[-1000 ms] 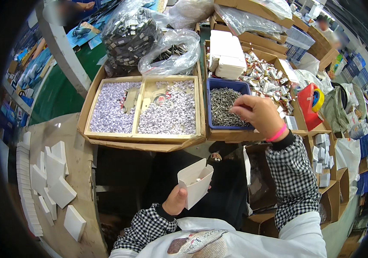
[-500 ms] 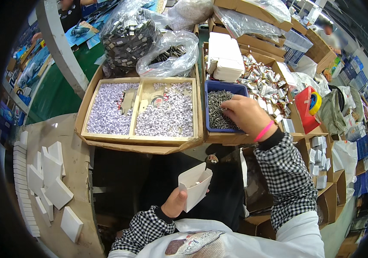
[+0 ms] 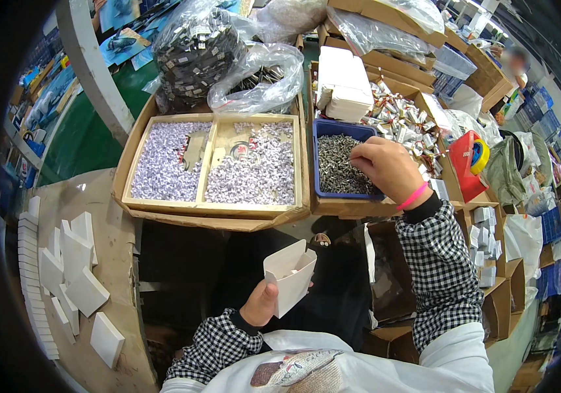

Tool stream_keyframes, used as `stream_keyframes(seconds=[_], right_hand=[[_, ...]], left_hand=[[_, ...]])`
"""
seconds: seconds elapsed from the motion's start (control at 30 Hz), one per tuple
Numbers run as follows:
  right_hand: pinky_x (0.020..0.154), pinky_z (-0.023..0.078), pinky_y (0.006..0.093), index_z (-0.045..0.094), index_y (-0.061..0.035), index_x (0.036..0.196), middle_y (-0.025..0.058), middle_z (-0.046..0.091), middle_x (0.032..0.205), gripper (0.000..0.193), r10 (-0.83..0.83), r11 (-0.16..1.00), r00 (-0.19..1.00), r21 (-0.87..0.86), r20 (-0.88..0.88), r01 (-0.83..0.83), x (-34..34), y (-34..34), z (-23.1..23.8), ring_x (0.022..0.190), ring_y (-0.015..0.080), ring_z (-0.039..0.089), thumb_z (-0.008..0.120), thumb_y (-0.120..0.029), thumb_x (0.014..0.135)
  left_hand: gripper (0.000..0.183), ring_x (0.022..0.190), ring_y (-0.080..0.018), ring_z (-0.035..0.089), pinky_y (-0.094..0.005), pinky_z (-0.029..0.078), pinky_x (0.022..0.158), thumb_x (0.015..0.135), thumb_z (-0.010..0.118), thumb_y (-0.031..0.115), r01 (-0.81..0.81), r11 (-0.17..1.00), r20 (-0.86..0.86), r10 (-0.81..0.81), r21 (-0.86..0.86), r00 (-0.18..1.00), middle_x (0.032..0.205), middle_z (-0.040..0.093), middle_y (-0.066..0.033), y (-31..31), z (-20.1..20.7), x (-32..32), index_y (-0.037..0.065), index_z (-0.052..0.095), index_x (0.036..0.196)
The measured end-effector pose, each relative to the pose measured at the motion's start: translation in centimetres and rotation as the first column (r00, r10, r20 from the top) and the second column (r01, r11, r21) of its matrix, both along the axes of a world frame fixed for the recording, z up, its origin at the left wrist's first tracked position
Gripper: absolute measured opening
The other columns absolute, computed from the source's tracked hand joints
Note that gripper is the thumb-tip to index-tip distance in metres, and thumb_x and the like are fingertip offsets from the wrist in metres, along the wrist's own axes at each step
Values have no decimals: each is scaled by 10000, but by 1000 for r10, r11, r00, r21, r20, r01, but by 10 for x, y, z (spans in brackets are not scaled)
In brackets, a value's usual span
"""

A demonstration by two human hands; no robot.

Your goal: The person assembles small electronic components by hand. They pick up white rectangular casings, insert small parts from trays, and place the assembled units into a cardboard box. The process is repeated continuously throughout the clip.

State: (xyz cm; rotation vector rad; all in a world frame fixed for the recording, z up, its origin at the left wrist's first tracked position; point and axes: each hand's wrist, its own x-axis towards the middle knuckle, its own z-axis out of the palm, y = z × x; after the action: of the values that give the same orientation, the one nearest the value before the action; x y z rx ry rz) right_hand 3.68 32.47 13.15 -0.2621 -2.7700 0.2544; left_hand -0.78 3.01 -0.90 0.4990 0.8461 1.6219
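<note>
While I watch through the head view, the left hand point(image 3: 261, 304) has a small white carton point(image 3: 291, 288) wrapped between thumb and fingers, well apart from any surface, in front of the near edge of the cardboard box point(image 3: 346, 208). Its mouth faces up, slightly tilted, with the tall flap standing, and something pale sits inside that I cannot make out. At the near left corner of that box stands the blue plastic bin point(image 3: 349, 195), filled with small metal pieces point(image 3: 340, 167), perhaps screws. Over the bin's right edge reaches the right hand point(image 3: 390, 171), thumb and fingertips drawn nearly together above the heap; I cannot tell whether a piece is between them. To pick well, I judge it best to sift at the top of the heap rather than dig, pinch lightly, and part the pieces before lifting, since such small hard bits likely cling in clumps. I would hold the left grip gentle, because the thin carton walls could buckle, and leave the flap clear of the mouth. Lifting above the bin's rim should avoid spilling pieces toward the wooden tray point(image 3: 247, 209) on the left.
</note>
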Motion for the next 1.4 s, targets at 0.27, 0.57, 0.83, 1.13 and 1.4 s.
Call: stream_keyframes(seconds=[0.27,0.57,0.83,1.13,1.4], right_hand=[[724,505,396,669,-53,824,120,615,823,116,-19,992,996,125,86,8,-21,-3,-16,789,309,621,608,-148,798],[661,510,363,667,-45,851,136,645,770,126,74,979,997,-194,31,-67,2,-40,19,732,294,637,634,-163,821],[603,506,349,651,-96,873,63,635,737,120,432,891,876,-253,213,-377,21,-116,11,693,255,638,612,-198,824],[584,496,334,634,-79,869,66,626,748,84,320,882,944,-338,-84,-329,33,-124,4,670,250,623,649,-126,801],[639,514,246,638,-15,1054,94,653,858,282,113,642,989,-752,-98,-148,62,-131,-42,750,144,641,702,-53,782]], left_hand=[[1061,1090,-242,552,-388,471,930,660,582,755,-2,1000,-23,2,-1,1000,1223,504,-157,0,4,4,24,298,1374],[1058,1110,-246,543,-391,465,937,680,554,760,-25,1000,-30,25,3,999,1246,497,-166,-5,-1,-1,15,290,1383],[993,1108,-244,554,-380,464,941,698,556,746,-5,1000,8,5,26,1000,1234,518,-167,-5,-2,4,26,344,1349],[1022,1076,-257,573,-397,466,942,673,590,748,16,997,40,-19,80,999,1191,546,-171,-10,-3,6,25,344,1352],[1065,1112,-283,548,-425,460,947,676,509,794,69,990,138,-86,124,987,1253,506,-185,-10,0,1,13,313,1373]])
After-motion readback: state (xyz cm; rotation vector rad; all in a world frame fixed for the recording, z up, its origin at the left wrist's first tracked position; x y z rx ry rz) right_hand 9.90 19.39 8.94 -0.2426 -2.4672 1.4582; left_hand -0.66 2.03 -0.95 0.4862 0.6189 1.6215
